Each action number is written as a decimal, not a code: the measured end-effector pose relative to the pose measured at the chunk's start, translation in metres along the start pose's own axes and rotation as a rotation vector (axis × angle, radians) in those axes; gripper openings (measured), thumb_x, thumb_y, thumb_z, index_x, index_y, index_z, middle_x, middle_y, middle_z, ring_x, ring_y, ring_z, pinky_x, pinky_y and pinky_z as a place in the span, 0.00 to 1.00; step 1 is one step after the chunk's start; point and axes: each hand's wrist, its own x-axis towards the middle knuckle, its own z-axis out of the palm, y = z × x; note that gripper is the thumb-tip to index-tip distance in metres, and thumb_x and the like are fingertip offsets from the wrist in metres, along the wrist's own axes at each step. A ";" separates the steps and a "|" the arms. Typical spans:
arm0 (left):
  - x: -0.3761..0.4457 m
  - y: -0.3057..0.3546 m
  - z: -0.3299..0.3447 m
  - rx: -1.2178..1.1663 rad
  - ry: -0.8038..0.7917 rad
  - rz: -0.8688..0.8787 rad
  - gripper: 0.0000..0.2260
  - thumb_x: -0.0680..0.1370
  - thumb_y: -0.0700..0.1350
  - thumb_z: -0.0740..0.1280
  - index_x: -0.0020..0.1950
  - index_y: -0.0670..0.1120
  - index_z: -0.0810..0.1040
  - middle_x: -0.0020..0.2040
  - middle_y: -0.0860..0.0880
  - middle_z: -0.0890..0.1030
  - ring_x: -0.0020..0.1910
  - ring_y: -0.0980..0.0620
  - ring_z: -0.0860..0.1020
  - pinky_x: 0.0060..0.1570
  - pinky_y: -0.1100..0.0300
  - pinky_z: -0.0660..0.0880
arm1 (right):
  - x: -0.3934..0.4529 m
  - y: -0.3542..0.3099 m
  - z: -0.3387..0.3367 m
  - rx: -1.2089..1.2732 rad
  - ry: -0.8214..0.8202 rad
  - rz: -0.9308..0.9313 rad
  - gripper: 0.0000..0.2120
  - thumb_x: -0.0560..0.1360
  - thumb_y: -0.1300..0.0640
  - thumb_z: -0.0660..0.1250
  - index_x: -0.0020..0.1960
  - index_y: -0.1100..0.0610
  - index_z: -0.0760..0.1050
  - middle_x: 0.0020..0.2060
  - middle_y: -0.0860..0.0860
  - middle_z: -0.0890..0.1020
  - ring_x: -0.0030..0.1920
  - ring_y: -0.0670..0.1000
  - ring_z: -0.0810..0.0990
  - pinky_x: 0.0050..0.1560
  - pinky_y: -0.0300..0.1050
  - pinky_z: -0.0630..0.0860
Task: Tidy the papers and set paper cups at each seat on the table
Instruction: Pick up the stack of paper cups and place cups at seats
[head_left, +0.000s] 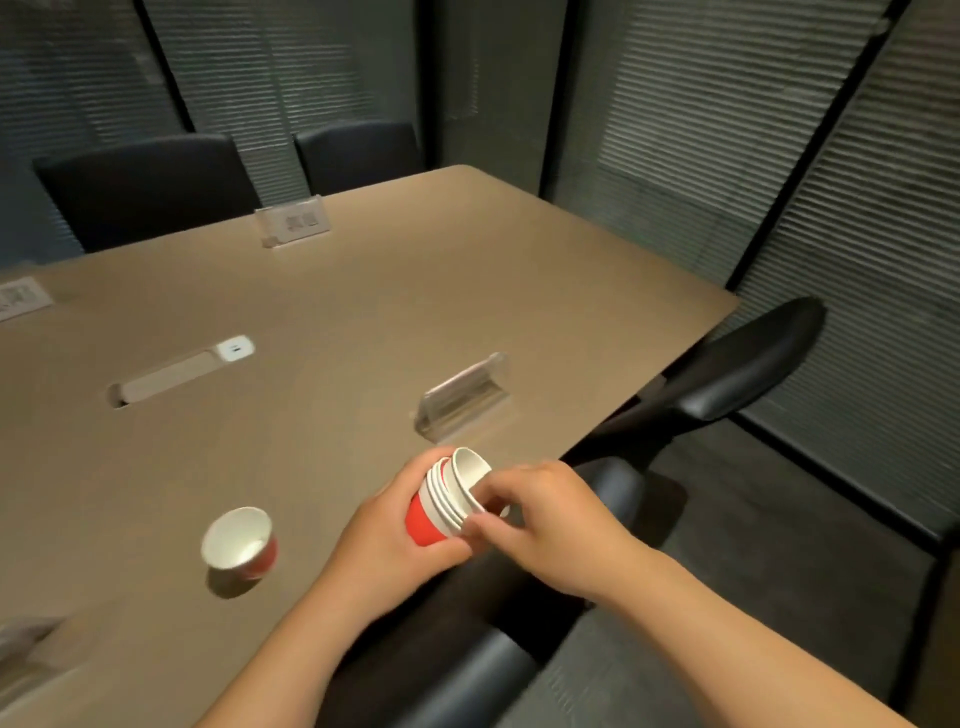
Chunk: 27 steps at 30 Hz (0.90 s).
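Observation:
A stack of red paper cups (447, 499) with white rims is held tilted above the near right edge of the brown table (337, 312). My left hand (384, 545) wraps around the red base of the stack. My right hand (540, 514) pinches the rim of the innermost top cup, which sticks out a little from the stack. One single red paper cup (240, 543) stands upright on the table to the left of my hands. A blurred pale edge, perhaps papers (26, 639), shows at the lower left corner.
Clear acrylic name stands sit near the right edge (462, 397), at the far side (292, 221) and at the far left (21, 297). A cable slot with a socket (179, 370) lies mid-table. Dark office chairs stand at the right (727, 374), below my arms (493, 660) and beyond (150, 187).

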 end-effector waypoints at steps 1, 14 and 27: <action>0.005 0.009 0.013 -0.004 0.007 0.018 0.35 0.62 0.51 0.80 0.64 0.67 0.70 0.56 0.64 0.81 0.53 0.63 0.80 0.53 0.62 0.78 | -0.005 0.011 -0.014 -0.006 0.025 0.012 0.09 0.72 0.48 0.70 0.44 0.53 0.80 0.38 0.49 0.84 0.39 0.49 0.81 0.43 0.51 0.77; 0.156 0.031 0.112 -0.105 0.195 -0.107 0.34 0.65 0.51 0.81 0.65 0.65 0.70 0.58 0.65 0.77 0.56 0.66 0.76 0.56 0.64 0.71 | 0.069 0.194 -0.114 -0.495 0.099 -0.032 0.07 0.76 0.56 0.63 0.45 0.51 0.80 0.42 0.51 0.83 0.47 0.58 0.80 0.44 0.48 0.67; 0.285 0.024 0.157 -0.068 0.153 -0.240 0.37 0.62 0.57 0.79 0.67 0.68 0.67 0.63 0.66 0.75 0.59 0.67 0.75 0.54 0.71 0.73 | 0.223 0.359 -0.062 -0.659 -0.332 0.089 0.07 0.76 0.59 0.63 0.49 0.52 0.79 0.48 0.53 0.81 0.54 0.58 0.76 0.48 0.49 0.61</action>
